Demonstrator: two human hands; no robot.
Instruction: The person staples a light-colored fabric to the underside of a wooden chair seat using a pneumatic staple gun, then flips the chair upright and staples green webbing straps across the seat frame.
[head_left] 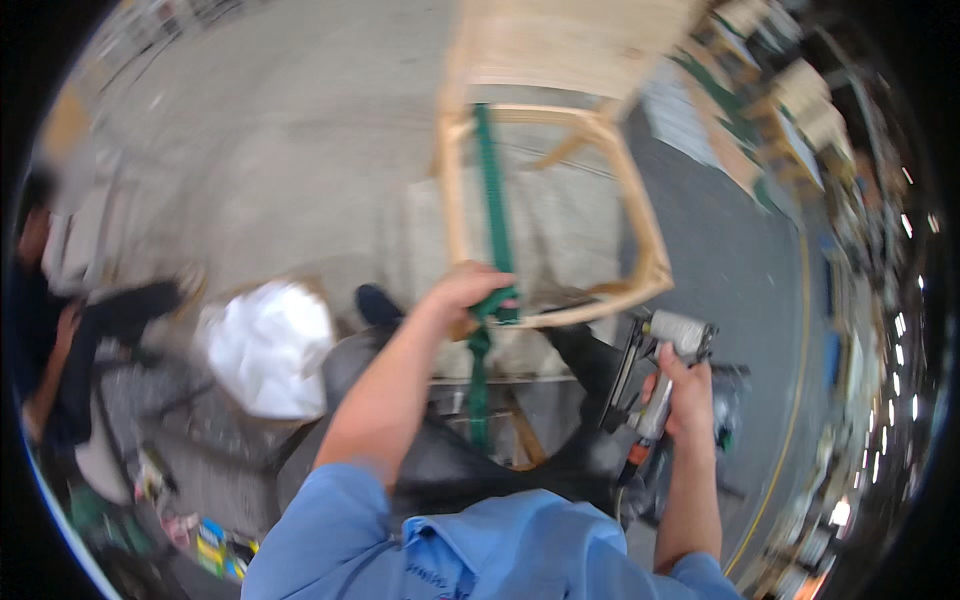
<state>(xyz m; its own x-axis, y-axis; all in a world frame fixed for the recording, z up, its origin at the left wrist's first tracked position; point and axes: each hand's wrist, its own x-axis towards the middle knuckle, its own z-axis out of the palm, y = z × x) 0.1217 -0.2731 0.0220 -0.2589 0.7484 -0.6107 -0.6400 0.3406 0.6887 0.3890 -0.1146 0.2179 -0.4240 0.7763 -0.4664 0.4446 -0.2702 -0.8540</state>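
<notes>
A wooden chair frame (645, 235) with an open seat stands before me, its solid backrest (570, 45) at the far side. One green webbing strap (491, 190) runs from the back rail to the front rail along the left of the seat opening. At the front rail my left hand (470, 288) is closed on this webbing, whose loose end hangs down between my legs. My right hand (688, 390) grips a pneumatic staple gun (655, 365) by its handle, to the right of the chair and apart from it. A hose fitting shows at the gun's lower end.
A white bag (268, 348) lies on the floor at the left. Beyond it another person (60, 330) sits at the far left edge. Small coloured items (212, 545) lie at the lower left. Stacked wooden parts (800, 110) line the right side, past a yellow floor line (803, 340).
</notes>
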